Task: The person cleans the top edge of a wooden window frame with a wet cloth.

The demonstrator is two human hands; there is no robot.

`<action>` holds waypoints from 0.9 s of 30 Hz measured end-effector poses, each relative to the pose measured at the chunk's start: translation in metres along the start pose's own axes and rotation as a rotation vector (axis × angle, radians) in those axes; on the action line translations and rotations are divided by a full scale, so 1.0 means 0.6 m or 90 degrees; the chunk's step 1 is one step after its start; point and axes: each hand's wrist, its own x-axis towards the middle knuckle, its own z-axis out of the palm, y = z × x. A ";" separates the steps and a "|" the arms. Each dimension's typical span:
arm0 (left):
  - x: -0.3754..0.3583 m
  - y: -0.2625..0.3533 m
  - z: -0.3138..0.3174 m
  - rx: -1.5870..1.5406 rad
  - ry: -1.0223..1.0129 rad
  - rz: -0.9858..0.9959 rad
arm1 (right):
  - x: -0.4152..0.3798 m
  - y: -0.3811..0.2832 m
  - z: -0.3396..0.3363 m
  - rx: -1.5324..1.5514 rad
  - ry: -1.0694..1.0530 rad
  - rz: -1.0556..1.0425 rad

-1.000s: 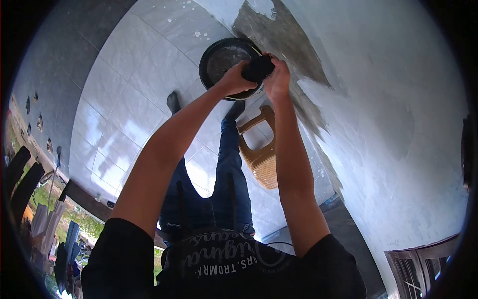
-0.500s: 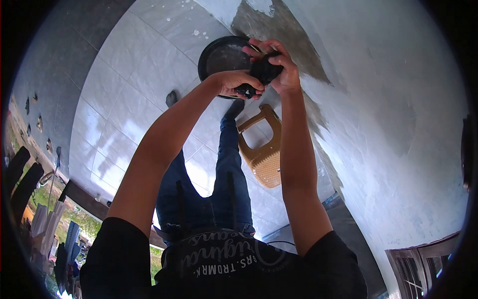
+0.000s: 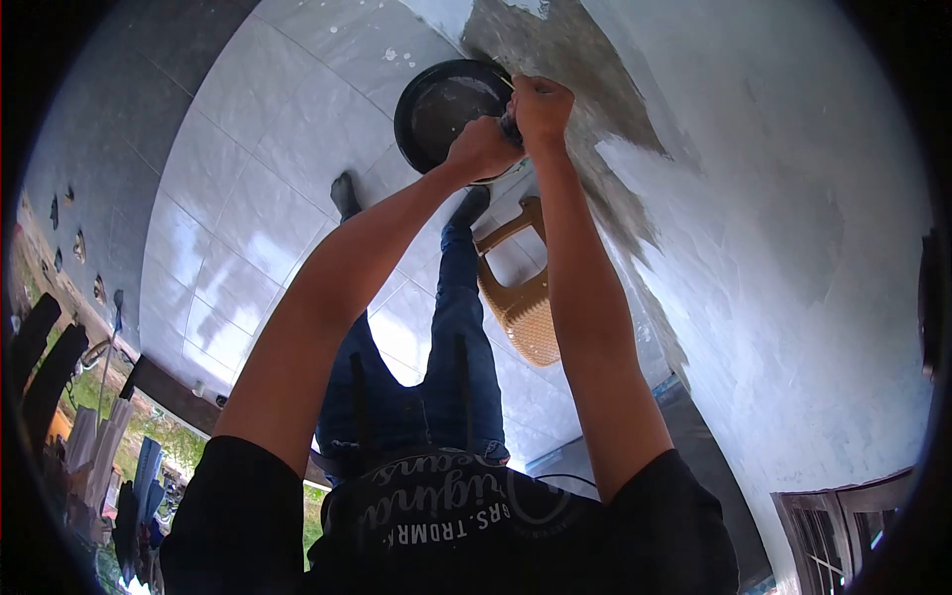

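My left hand [image 3: 484,149] and my right hand [image 3: 541,107] are both closed on a dark, wet-looking cloth [image 3: 510,127], of which only a small part shows between them. The hands touch or nearly touch each other. They are over the right side of a round black basin [image 3: 409,119], which has a shallow layer of liquid in it. My fingertips are mostly hidden behind the backs of the hands.
A tan plastic stool [image 3: 526,317] lies or stands right of my legs. The wall [image 3: 773,248] on the right is patchy, with a bare grey area [image 3: 565,64]. Pale tiles [image 3: 258,129] cover the floor. A barred window [image 3: 843,535] is at lower right.
My hands have drawn together and their fingers have closed more tightly round the cloth, which was more widely visible before. My left hand has moved slightly up.
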 end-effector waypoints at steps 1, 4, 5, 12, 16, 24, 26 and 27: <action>-0.005 0.011 -0.004 0.026 0.010 -0.035 | 0.005 0.012 0.001 -0.088 0.035 -0.034; -0.007 0.019 -0.004 0.075 0.022 -0.077 | 0.018 0.032 0.010 -0.217 0.117 -0.123; -0.007 0.020 -0.004 0.093 0.024 -0.084 | 0.012 0.024 0.012 -0.216 0.118 -0.124; -0.020 0.011 0.007 0.139 0.018 -0.079 | -0.021 0.012 0.022 -0.321 0.223 -0.169; -0.026 0.009 0.004 0.122 0.025 -0.071 | -0.003 0.049 0.005 -0.161 0.178 -0.068; -0.007 -0.014 -0.056 -0.457 -0.335 -0.010 | -0.034 -0.062 -0.085 0.376 -0.189 0.165; -0.029 0.014 -0.097 -0.628 -0.489 -0.103 | -0.041 -0.094 -0.109 0.384 -0.310 0.213; -0.036 0.025 -0.108 -0.629 -0.527 -0.072 | -0.038 -0.100 -0.116 0.385 -0.311 0.212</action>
